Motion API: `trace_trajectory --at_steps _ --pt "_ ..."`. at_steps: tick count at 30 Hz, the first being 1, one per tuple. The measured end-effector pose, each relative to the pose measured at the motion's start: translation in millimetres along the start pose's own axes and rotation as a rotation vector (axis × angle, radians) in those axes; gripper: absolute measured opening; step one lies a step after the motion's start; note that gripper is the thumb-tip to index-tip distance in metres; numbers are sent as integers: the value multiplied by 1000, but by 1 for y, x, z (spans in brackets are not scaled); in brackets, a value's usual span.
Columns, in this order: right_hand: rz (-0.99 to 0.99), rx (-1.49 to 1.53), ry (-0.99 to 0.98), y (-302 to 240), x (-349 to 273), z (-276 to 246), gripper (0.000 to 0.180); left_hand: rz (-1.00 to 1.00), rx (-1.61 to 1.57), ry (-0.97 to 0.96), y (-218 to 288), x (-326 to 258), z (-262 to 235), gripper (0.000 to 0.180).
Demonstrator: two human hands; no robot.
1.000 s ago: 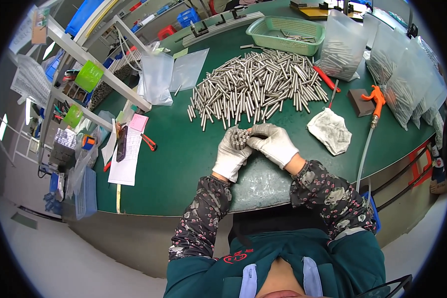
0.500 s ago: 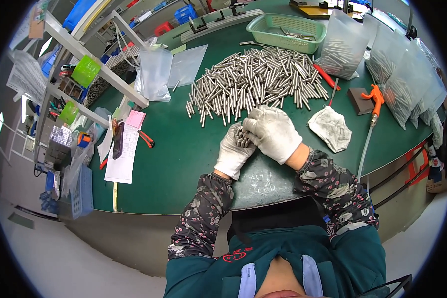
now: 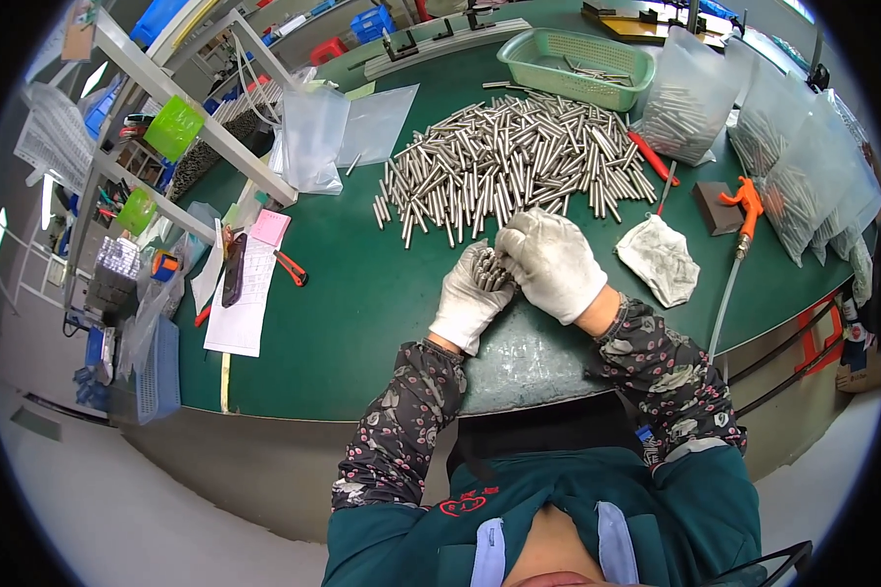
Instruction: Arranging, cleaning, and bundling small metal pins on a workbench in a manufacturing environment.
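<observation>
A small bundle of short metal pins (image 3: 488, 270) is gripped in my white-gloved left hand (image 3: 463, 305), their ends showing between the fingers. Pressed up against the right side of that bundle is my right hand (image 3: 553, 266), also in a white glove. Its fingers are curled closed, and whatever they pinch is hidden. Just beyond both hands a wide heap of loose metal pins (image 3: 519, 161) lies on the green tabletop (image 3: 352, 274).
A green basket (image 3: 519, 76) holding a few pins stands behind the heap. Bags of pins (image 3: 690, 108) line the right side, near an orange air gun (image 3: 747, 201), a white cloth (image 3: 659, 260) and a red-handled tool (image 3: 653, 158). Papers (image 3: 237, 328) and a red cutter (image 3: 291, 268) lie left.
The view has shifted slightly. Both hands stay together at the bundle; my right hand has tilted a little, and more of the pins in my left hand shows.
</observation>
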State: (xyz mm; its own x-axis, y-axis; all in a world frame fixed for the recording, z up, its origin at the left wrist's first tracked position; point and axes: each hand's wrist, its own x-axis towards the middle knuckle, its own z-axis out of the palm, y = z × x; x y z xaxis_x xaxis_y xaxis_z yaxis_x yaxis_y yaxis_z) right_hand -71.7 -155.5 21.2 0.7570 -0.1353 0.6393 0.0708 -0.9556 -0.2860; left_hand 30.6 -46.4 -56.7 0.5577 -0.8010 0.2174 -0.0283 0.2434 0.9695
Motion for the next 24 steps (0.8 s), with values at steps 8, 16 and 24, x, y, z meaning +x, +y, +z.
trace_trajectory --at_steps 8,16,24 --pt "77 198 -32 3 10 -16 10 -69 -30 10 4 -2 -1 53" --pt "332 676 106 15 11 -15 5 -123 -111 5 13 -4 2 56" --pt "866 671 385 125 64 -43 18 -85 -15 5 13 -7 -4 58"
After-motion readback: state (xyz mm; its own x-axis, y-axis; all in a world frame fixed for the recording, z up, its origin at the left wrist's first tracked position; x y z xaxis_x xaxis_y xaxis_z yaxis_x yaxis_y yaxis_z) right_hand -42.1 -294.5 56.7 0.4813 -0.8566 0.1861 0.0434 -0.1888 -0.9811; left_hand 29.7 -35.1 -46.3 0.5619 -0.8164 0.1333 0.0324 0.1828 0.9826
